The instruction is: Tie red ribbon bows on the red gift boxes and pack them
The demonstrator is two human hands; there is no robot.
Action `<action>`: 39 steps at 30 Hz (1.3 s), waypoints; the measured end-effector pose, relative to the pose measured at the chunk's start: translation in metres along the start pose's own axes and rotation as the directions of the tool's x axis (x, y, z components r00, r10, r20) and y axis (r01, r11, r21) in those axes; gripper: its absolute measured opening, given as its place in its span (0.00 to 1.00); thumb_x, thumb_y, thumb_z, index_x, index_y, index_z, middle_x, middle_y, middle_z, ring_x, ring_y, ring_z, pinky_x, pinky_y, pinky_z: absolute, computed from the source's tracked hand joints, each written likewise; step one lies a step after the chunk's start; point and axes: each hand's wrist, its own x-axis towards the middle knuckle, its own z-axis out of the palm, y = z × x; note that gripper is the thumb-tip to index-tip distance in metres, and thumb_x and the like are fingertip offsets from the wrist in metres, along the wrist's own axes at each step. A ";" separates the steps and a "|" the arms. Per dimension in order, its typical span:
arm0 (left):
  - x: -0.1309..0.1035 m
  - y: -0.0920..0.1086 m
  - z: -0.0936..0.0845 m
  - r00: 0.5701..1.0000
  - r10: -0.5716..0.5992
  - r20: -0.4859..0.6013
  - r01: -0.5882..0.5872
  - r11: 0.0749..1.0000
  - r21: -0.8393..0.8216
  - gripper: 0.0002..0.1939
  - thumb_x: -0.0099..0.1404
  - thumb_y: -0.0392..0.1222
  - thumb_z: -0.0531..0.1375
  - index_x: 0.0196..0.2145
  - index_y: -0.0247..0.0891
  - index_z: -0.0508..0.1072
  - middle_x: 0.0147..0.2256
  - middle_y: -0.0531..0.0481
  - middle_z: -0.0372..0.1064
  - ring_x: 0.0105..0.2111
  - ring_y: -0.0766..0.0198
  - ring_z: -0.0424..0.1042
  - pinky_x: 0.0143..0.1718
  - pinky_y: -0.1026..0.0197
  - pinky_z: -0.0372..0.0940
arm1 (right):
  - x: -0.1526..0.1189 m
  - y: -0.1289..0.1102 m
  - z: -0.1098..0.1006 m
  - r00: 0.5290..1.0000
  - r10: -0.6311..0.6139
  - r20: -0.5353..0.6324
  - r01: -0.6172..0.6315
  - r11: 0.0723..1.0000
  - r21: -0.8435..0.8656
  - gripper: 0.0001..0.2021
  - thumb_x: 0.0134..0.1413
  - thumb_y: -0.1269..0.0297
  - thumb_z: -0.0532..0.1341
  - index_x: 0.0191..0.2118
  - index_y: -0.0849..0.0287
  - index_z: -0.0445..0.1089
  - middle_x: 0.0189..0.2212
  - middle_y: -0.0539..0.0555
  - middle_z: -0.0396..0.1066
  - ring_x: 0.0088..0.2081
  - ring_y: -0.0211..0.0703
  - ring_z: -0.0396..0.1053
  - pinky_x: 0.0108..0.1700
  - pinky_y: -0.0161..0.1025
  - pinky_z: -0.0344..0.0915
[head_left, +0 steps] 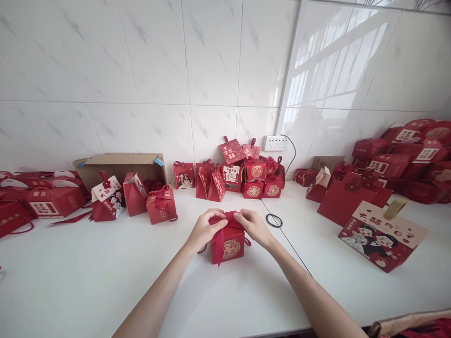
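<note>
A small red box (232, 248) with a gold round emblem stands upright on the white table, in the middle of the view. My left hand (207, 230) pinches a red ribbon (219, 246) at the box's top left, and the ribbon hangs down over the front face. At the top right of the box, my right hand (255, 226) has its thumb and fingers closed on the red top edge or ribbon; which of the two is hard to tell. Ribbon loops stick out low on both sides of the box.
Several red gift boxes (255, 170) stand against the tiled wall. An open cardboard box (120, 164) is at the left, a black ring (274, 220) lies right of my hands. A large gift box (384, 234) and a pile of red boxes (401, 155) are at the right.
</note>
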 end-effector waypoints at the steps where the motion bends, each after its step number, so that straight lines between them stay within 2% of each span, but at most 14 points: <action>1: 0.000 0.000 0.000 1.000 0.001 0.003 -0.001 1.000 0.003 0.08 0.52 0.45 0.61 0.27 0.38 0.75 0.46 0.45 0.67 0.47 0.53 0.68 0.49 0.54 0.63 | 0.000 0.000 0.001 1.000 0.020 0.020 -0.021 0.998 0.067 0.20 0.48 0.47 0.55 0.20 0.58 0.55 0.18 0.46 0.57 0.22 0.34 0.53 0.25 0.34 0.50; 4: 0.000 0.000 -0.001 1.000 0.008 0.005 -0.008 1.000 0.005 0.07 0.51 0.44 0.62 0.24 0.38 0.75 0.47 0.44 0.67 0.48 0.52 0.67 0.51 0.53 0.61 | -0.001 -0.001 0.002 0.996 0.069 0.054 -0.077 0.982 0.174 0.19 0.46 0.49 0.57 0.19 0.58 0.55 0.17 0.46 0.55 0.21 0.33 0.52 0.23 0.33 0.48; 8: 0.000 -0.001 0.000 1.000 0.010 -0.009 -0.010 1.000 -0.014 0.07 0.50 0.44 0.62 0.24 0.38 0.75 0.46 0.44 0.68 0.48 0.51 0.68 0.50 0.53 0.61 | 0.000 -0.002 0.001 0.996 0.081 0.027 -0.085 0.982 0.171 0.22 0.47 0.46 0.56 0.18 0.58 0.52 0.16 0.44 0.50 0.20 0.31 0.47 0.23 0.33 0.46; 12: 0.000 -0.001 0.002 1.000 0.027 -0.008 -0.027 1.000 0.003 0.09 0.52 0.46 0.60 0.27 0.38 0.74 0.47 0.45 0.68 0.48 0.54 0.67 0.50 0.56 0.60 | 0.001 0.000 0.004 0.995 0.102 0.020 -0.104 0.981 0.166 0.24 0.44 0.41 0.57 0.18 0.58 0.53 0.16 0.45 0.53 0.20 0.32 0.50 0.23 0.33 0.46; 15: 0.000 0.000 -0.004 0.977 0.042 -0.211 -0.025 0.996 0.080 0.12 0.55 0.49 0.58 0.32 0.39 0.72 0.43 0.46 0.69 0.46 0.57 0.67 0.47 0.59 0.60 | 0.002 0.003 0.005 0.994 0.105 0.024 -0.108 0.978 0.181 0.24 0.44 0.41 0.57 0.19 0.59 0.55 0.17 0.46 0.56 0.21 0.32 0.52 0.24 0.33 0.48; 17: 0.000 0.002 -0.012 0.940 0.009 -0.341 0.044 0.988 0.147 0.13 0.55 0.51 0.57 0.28 0.38 0.69 0.32 0.48 0.70 0.36 0.58 0.69 0.39 0.60 0.61 | 0.002 0.003 0.005 0.994 0.107 0.024 -0.110 0.977 0.183 0.23 0.44 0.42 0.57 0.19 0.59 0.56 0.17 0.45 0.56 0.21 0.32 0.52 0.25 0.33 0.49; 18: 0.000 0.003 -0.017 0.940 -0.037 -0.340 0.099 0.981 0.169 0.15 0.55 0.53 0.57 0.23 0.38 0.67 0.25 0.50 0.68 0.29 0.60 0.68 0.33 0.61 0.60 | 0.002 0.003 0.004 0.994 0.109 0.023 -0.111 0.977 0.183 0.23 0.45 0.42 0.57 0.19 0.59 0.56 0.16 0.45 0.56 0.20 0.32 0.52 0.25 0.33 0.49; 19: 0.000 0.004 -0.021 0.951 -0.098 -0.294 0.154 0.973 0.174 0.18 0.55 0.55 0.56 0.19 0.39 0.63 0.19 0.52 0.63 0.23 0.62 0.64 0.29 0.61 0.58 | 0.002 0.003 0.004 0.994 0.110 0.021 -0.112 0.977 0.182 0.23 0.45 0.42 0.57 0.19 0.59 0.56 0.16 0.45 0.56 0.20 0.32 0.52 0.24 0.33 0.48; 21: 0.000 0.006 -0.027 0.967 -0.215 -0.137 0.233 0.963 0.136 0.23 0.55 0.58 0.55 0.14 0.39 0.58 0.12 0.54 0.55 0.16 0.66 0.57 0.23 0.62 0.52 | 0.002 0.003 0.004 0.994 0.112 0.016 -0.113 0.976 0.187 0.23 0.44 0.43 0.57 0.18 0.59 0.55 0.16 0.45 0.56 0.20 0.32 0.51 0.24 0.33 0.48; 23: 0.000 0.007 -0.026 0.974 -0.224 -0.018 0.225 0.973 0.042 0.23 0.55 0.58 0.55 0.14 0.39 0.58 0.12 0.56 0.54 0.15 0.68 0.54 0.22 0.64 0.50 | 0.003 0.003 0.004 0.994 0.113 0.008 -0.112 0.975 0.194 0.22 0.44 0.44 0.57 0.18 0.59 0.55 0.16 0.45 0.56 0.20 0.32 0.51 0.24 0.33 0.48; 24: 0.000 0.007 -0.024 0.981 -0.196 -0.004 0.196 0.981 -0.004 0.22 0.54 0.57 0.57 0.15 0.38 0.58 0.13 0.56 0.54 0.16 0.68 0.54 0.21 0.64 0.49 | 0.003 0.004 0.004 0.993 0.115 0.003 -0.113 0.974 0.199 0.22 0.44 0.44 0.57 0.18 0.59 0.56 0.16 0.45 0.56 0.20 0.32 0.51 0.24 0.33 0.48; 28: 0.001 0.000 -0.009 0.991 -0.115 -0.062 0.109 0.990 -0.092 0.19 0.52 0.53 0.59 0.18 0.38 0.56 0.16 0.59 0.51 0.17 0.71 0.52 0.21 0.67 0.47 | 0.005 0.007 0.003 0.991 0.132 -0.017 -0.124 0.965 0.230 0.20 0.44 0.46 0.58 0.19 0.58 0.56 0.16 0.45 0.56 0.20 0.32 0.52 0.24 0.33 0.47; 34: 0.002 -0.016 0.006 0.968 -0.104 -0.227 0.069 0.985 -0.156 0.21 0.55 0.54 0.56 0.18 0.39 0.51 0.17 0.59 0.46 0.19 0.71 0.48 0.21 0.67 0.46 | 0.006 0.011 0.006 0.988 0.139 -0.063 -0.112 0.941 0.319 0.20 0.43 0.49 0.59 0.18 0.58 0.52 0.16 0.44 0.51 0.20 0.31 0.49 0.24 0.33 0.45; 39: 0.002 -0.020 0.009 0.959 -0.103 -0.262 0.061 0.984 -0.166 0.22 0.54 0.55 0.56 0.18 0.39 0.51 0.18 0.59 0.46 0.20 0.71 0.47 0.21 0.67 0.46 | 0.006 0.013 0.008 0.984 0.154 -0.091 -0.102 0.901 0.421 0.20 0.43 0.51 0.60 0.18 0.57 0.49 0.17 0.44 0.49 0.20 0.30 0.47 0.23 0.33 0.45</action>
